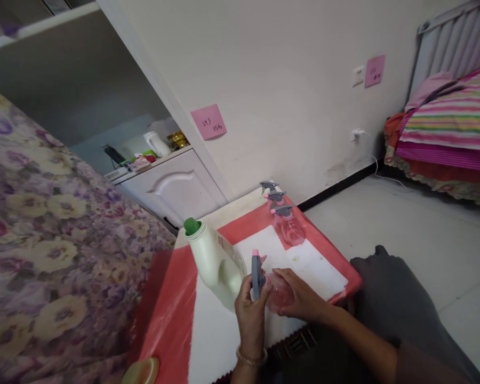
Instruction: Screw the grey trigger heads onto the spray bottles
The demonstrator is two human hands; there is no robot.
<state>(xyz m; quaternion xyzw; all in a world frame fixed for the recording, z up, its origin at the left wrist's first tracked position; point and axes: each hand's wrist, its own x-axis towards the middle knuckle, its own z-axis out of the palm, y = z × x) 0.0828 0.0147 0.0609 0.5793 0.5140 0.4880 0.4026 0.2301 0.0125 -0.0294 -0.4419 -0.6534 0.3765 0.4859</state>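
Between my two hands a clear pink spray bottle (279, 294) with a grey and pink trigger head is held tilted over the white cloth. My left hand (253, 304) is closed around the trigger head and neck. Around the bottle's body my right hand (300, 296) is wrapped. Just left of them stands a large pale green jug (216, 261), its green spout uncapped. At the table's far corner several more spray bottles (291, 229) with grey and pink heads stand in a row.
A white cloth (216, 341) lies over the red table cover (170, 298). A round yellowish lid (142, 370) sits at the near left edge. A floral curtain (64, 240) hangs on the left. Beyond the table rises a wall; a bed (452, 128) is at far right.
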